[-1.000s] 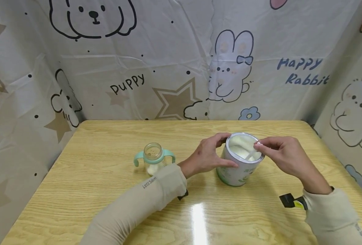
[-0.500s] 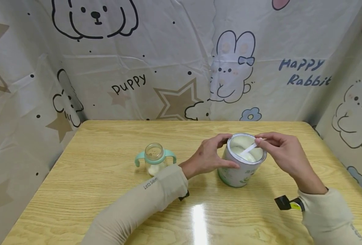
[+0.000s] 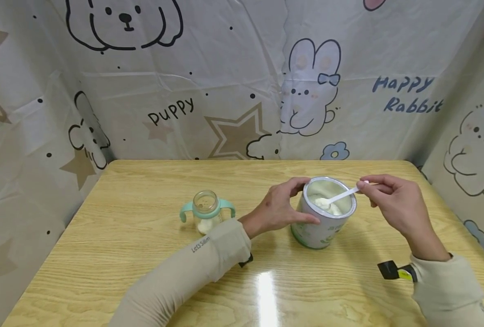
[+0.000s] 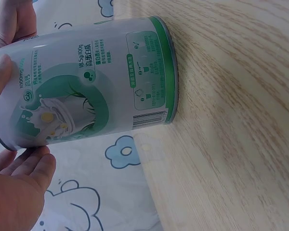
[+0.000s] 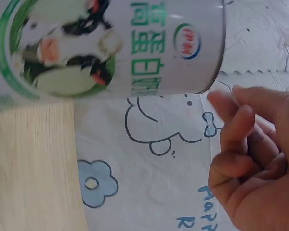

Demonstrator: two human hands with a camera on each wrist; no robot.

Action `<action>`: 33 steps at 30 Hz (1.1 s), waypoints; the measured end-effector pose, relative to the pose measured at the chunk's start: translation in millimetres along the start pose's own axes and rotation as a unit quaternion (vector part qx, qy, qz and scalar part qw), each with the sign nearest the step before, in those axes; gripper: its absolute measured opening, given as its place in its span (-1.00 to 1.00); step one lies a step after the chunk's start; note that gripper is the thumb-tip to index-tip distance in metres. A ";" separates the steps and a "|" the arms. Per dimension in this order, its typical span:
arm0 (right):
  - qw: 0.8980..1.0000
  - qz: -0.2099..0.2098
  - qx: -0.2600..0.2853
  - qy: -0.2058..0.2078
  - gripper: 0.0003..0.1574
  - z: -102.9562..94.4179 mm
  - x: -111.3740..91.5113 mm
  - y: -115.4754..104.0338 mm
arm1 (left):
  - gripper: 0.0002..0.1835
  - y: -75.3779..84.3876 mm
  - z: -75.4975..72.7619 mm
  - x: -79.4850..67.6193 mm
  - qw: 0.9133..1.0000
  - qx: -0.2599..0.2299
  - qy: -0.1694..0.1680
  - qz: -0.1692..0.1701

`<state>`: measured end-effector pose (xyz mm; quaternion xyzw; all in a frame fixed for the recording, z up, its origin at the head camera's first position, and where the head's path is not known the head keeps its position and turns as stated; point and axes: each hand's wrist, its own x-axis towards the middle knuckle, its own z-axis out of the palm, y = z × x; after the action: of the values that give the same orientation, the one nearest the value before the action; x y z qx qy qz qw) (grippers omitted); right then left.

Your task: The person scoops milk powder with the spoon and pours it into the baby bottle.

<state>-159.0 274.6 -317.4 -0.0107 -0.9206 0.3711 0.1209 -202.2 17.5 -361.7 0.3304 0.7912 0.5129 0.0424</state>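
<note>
A tall milk powder can (image 3: 321,231), white with a green base, stands unlidded on the table, pale powder (image 3: 334,210) inside. My left hand (image 3: 280,208) grips it near the rim from the left, fingers at the far side and thumb across the front. In the left wrist view the left hand (image 4: 19,192) shows beside the can (image 4: 86,82). Over the rim's right side, my right hand (image 3: 401,206) pinches the handle end of a white scoop (image 3: 343,195); powder sits heaped at its bowl. In the right wrist view the right hand (image 5: 255,163) has curled fingers, hiding the scoop.
A lidless baby bottle (image 3: 205,206) with mint-green handles stands left of the can, partly behind my left sleeve (image 3: 209,254). Some pale powder lies in its bottom. The wooden table (image 3: 143,195) ends at a printed cloth backdrop (image 3: 225,91).
My right hand has drawn the scoop up and to the right, so more of its handle and its heaped bowl show. The left hand and the can stay put.
</note>
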 end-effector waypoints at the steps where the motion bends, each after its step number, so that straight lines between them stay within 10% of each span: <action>1: 1.000 0.002 -0.001 0.001 -0.46 -0.3 -0.2 0.2 | -0.08 0.1 -0.2 -0.1 1.000 0.000 0.000 0.000; 33: 0.996 0.049 0.072 -0.001 -0.47 -4.1 4.2 3.8 | -0.03 2.8 -6.8 -3.0 1.000 -0.006 -0.011 0.004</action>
<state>-162.4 280.6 -316.2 -0.0472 -0.8899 0.4420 0.1022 -201.3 11.2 -357.0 0.3389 0.7864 0.5140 0.0506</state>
